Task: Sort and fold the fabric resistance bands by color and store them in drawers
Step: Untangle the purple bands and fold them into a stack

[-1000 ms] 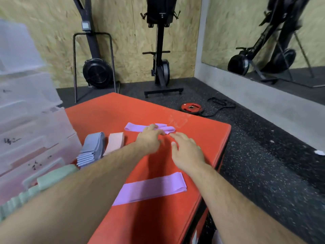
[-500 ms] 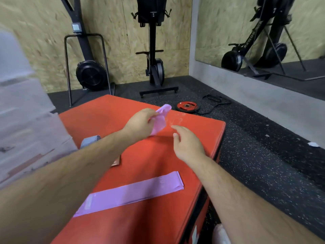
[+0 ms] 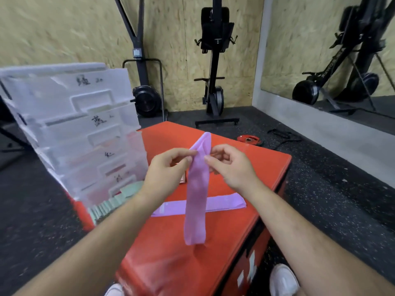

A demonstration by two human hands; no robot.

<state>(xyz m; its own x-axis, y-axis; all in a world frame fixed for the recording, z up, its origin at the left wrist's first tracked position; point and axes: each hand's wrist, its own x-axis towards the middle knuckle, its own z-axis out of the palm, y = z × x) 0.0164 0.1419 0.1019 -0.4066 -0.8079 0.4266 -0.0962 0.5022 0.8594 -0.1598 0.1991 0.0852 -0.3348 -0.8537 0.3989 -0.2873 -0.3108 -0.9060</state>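
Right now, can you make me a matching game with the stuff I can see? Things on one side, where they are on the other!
Things:
1. held purple band
2. second purple band
3. red weight plate
4. green bands

Places:
A. on the black floor
B. lying flat on the red box
C. beside the plastic drawers
D. hanging between the left hand and right hand

Pairs: 1-D, 2-B, 3-A, 4-C

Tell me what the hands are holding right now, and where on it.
A purple band, pinched near its upper end by the left hand and right hand; the rest hangs down.
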